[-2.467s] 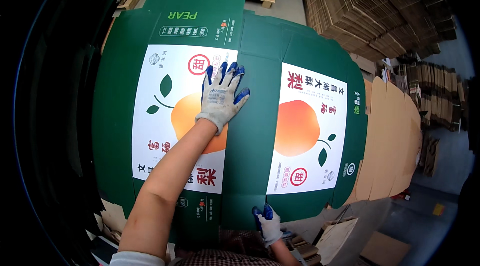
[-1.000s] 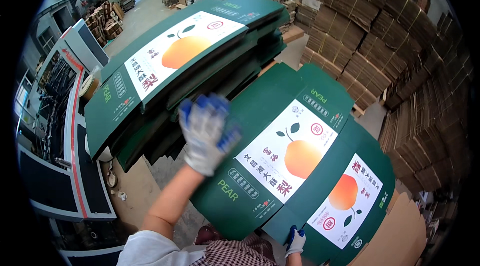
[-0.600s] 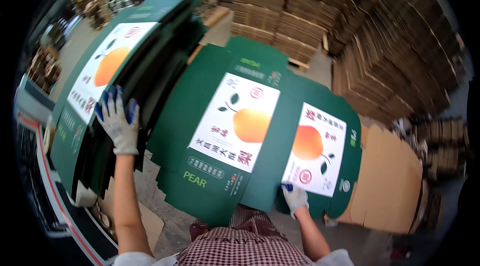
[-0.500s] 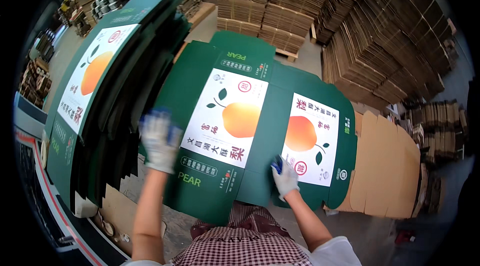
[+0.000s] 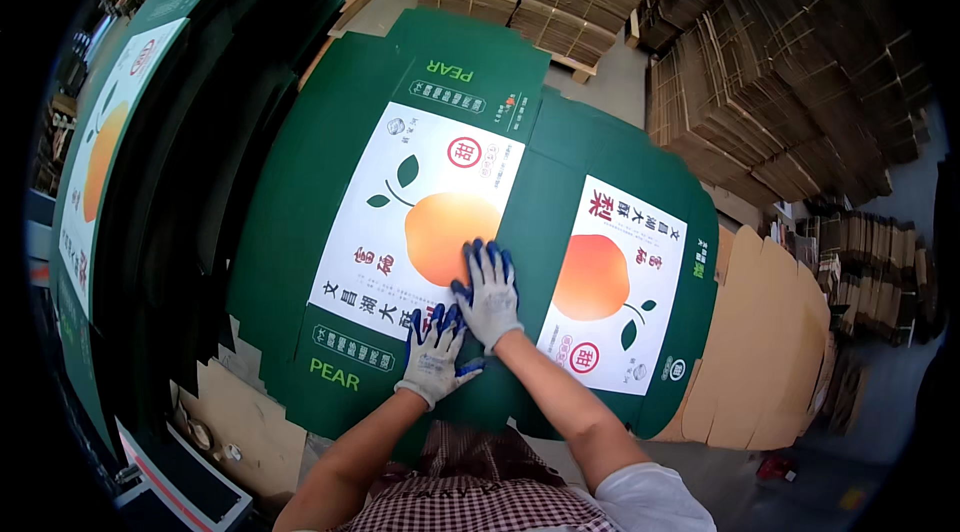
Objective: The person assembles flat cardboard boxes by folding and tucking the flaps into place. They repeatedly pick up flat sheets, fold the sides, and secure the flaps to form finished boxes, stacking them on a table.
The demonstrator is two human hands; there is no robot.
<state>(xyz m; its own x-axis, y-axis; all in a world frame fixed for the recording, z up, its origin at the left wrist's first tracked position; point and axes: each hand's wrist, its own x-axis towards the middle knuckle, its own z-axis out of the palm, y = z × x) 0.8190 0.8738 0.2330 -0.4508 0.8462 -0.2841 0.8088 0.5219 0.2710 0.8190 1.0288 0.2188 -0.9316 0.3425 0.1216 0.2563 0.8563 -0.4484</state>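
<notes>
Before me lies a large green die-cut cardboard box sheet [image 5: 300, 182], spread flat and printed with orange pears on two white panels. Both my hands wear white gloves with blue fingers. My left hand [image 5: 436, 360] rests on the sheet near the lower edge of the left white panel, fingers spread. Beside it, slightly higher, my right hand [image 5: 490, 302] lies flat across that panel's right edge, fingers extended over the pear print. The two hands are close together and grip nothing.
To the left leans a thick stack of similar green box sheets [image 5: 125, 122]. Plain brown cardboard [image 5: 755, 332] sticks out past the right end of the sheet. Tied cardboard bundles [image 5: 790, 82] rise at the back and right. A roll of tape [image 5: 199, 435] lies at lower left.
My left hand has come right from the sheet's left side, and my right hand has moved left and up. They now lie together near the middle. The whole view has shifted closer.
</notes>
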